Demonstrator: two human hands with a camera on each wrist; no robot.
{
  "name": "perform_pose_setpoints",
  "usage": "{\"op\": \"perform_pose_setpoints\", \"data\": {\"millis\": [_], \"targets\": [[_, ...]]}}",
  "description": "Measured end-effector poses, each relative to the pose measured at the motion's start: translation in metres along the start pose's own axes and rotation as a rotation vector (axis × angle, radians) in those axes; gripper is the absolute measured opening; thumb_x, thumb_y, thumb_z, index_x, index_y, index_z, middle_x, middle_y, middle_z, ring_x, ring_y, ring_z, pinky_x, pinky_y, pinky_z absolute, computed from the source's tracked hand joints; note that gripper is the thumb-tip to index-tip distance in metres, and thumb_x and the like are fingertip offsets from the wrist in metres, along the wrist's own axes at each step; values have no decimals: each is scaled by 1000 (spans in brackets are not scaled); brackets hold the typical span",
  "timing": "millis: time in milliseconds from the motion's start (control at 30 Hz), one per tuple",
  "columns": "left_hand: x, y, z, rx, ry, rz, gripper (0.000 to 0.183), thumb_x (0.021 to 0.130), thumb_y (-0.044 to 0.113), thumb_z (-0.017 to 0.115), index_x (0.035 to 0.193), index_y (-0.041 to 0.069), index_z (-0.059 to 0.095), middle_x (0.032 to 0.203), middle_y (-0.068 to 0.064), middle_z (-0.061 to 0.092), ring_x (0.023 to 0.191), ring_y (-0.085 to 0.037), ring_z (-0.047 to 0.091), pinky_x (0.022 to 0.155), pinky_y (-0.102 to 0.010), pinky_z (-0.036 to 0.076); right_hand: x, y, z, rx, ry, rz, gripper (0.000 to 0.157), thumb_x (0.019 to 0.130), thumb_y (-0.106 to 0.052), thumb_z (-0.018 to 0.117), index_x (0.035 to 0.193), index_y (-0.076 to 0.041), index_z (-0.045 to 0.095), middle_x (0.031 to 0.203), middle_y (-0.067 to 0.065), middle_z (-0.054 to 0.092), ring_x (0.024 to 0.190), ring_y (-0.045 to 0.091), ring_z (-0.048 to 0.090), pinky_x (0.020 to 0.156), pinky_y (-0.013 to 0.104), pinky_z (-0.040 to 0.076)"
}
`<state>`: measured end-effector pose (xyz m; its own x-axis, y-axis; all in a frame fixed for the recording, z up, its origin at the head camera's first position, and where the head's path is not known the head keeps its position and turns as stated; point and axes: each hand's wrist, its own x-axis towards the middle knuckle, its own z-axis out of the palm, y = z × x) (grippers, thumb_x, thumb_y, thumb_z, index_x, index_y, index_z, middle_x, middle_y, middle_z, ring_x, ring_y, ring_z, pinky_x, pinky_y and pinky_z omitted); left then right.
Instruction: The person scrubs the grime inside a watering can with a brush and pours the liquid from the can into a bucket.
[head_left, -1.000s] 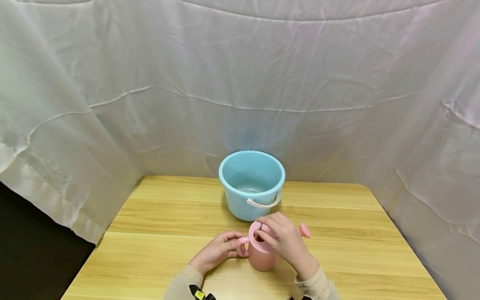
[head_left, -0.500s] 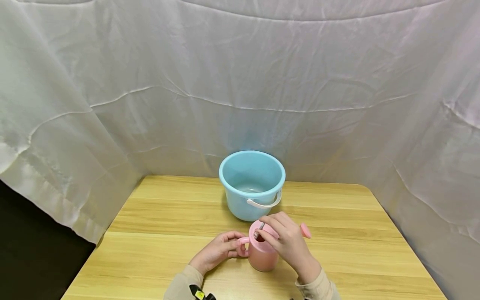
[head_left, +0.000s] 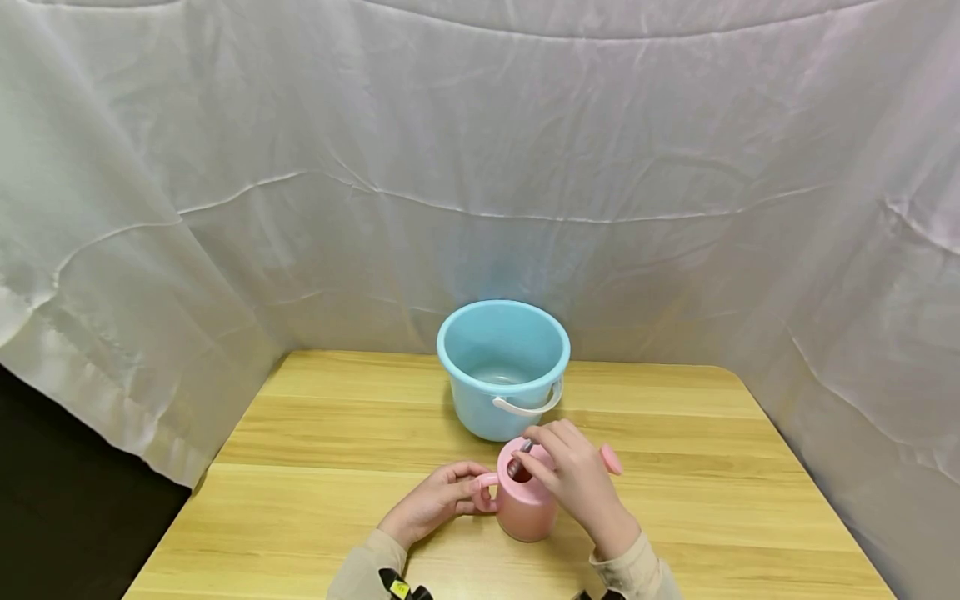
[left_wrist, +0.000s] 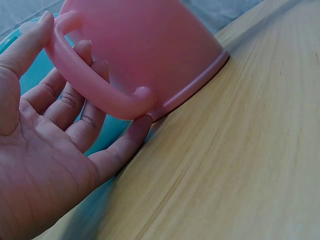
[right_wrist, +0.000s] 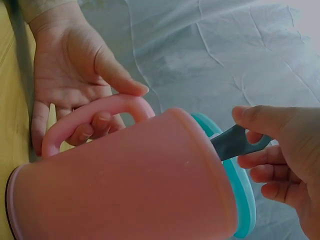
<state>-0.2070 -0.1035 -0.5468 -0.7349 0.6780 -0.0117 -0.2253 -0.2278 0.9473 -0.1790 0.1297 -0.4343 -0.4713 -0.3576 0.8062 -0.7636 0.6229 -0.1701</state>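
two grips: left hand (head_left: pixel 435 502) holds pink watering can (head_left: pixel 527 518) by its handle (left_wrist: pixel 82 77), between table's (head_left: pixel 735 483) side edges; right hand (head_left: pixel 577 479), just shifted slightly rightward, pinches grey tool (right_wrist: pixel 230 143), seemingly mid-work.

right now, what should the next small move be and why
Perhaps lift the grey object up out of the pink watering can: the right hand pinches its upper end, its lower part sits inside, and the left hand holds the handle.

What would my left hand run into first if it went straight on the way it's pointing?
The pink watering can, most likely its side wall: your left hand holds the handle, and the wall lies just beyond. How wide the gap between them is, I can't judge well.
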Motion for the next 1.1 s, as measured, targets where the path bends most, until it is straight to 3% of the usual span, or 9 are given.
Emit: {"op": "perform_pose_setpoints", "data": {"millis": [300, 600, 867, 1100], "targets": [[0, 1, 1, 2, 6, -7, 22, 100, 17, 53, 120, 10, 60, 90, 2, 69, 99, -19, 70, 99, -44, 53, -5, 3, 5, -96, -113, 66, 24, 74, -24, 82, 88, -13, 66, 77, -3, 60, 75, 7, 49, 62, 16, 44], [0, 0, 0, 1, 2, -2, 22, 101, 17, 52, 120, 10, 60, 90, 2, 69, 98, -18, 70, 99, -43, 54, -4, 5, 5, -175, -141, 74, 22, 73, -16, 83, 86, -15, 66, 73, -8, 55, 70, 7, 44, 57, 17, 38], [0, 1, 1, 0, 12, -9, 23, 100, 18, 53, 120, 9, 60, 89, 2, 68, 99, -19, 69, 99, -42, 54, -4, 6, 6, -167, -124, 32, 23, 72, -12, 82, 88, -13, 66, 73, -7, 54, 69, 7, 44, 58, 19, 38], [0, 1, 1, -1, 15, -13, 23, 100, 18, 54, 120, 9, 60, 89, 2, 68, 100, -20, 69, 98, -41, 54, -1, 5, 4, -135, -19, -55, 20, 74, -7, 78, 91, -10, 68, 76, -4, 60, 71, 11, 52, 63, 25, 44]]}}
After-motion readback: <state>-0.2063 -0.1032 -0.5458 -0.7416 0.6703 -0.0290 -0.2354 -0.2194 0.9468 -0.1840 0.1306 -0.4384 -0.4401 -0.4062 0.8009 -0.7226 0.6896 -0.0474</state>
